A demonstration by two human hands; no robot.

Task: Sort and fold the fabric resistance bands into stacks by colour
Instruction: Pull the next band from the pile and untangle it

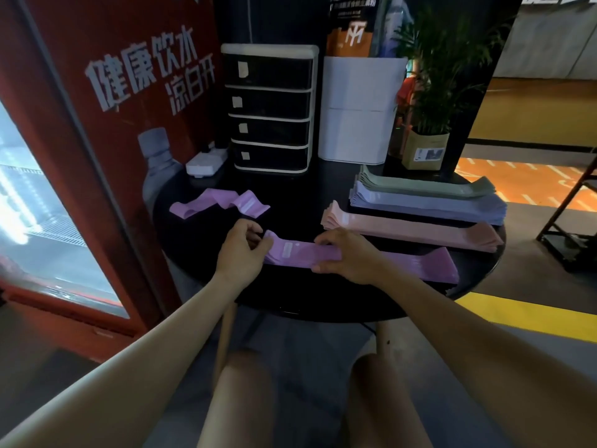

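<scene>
A purple band (300,253) lies flat on a purple stack (426,265) near the front edge of the round black table (290,295). My left hand (242,250) pinches the band's left end. My right hand (349,257) presses on its middle, fingers curled over its edges. A loose, crumpled purple band (219,205) lies further back on the left. To the right sit three flat stacks: pink (413,229), then blue-grey (429,205), then green (426,185) at the back.
A black drawer unit (269,108), a white box (358,108), a white power strip (206,161) and a potted plant (429,147) stand at the table's back. A red drinks fridge (80,156) rises on the left. My knees are below the table edge.
</scene>
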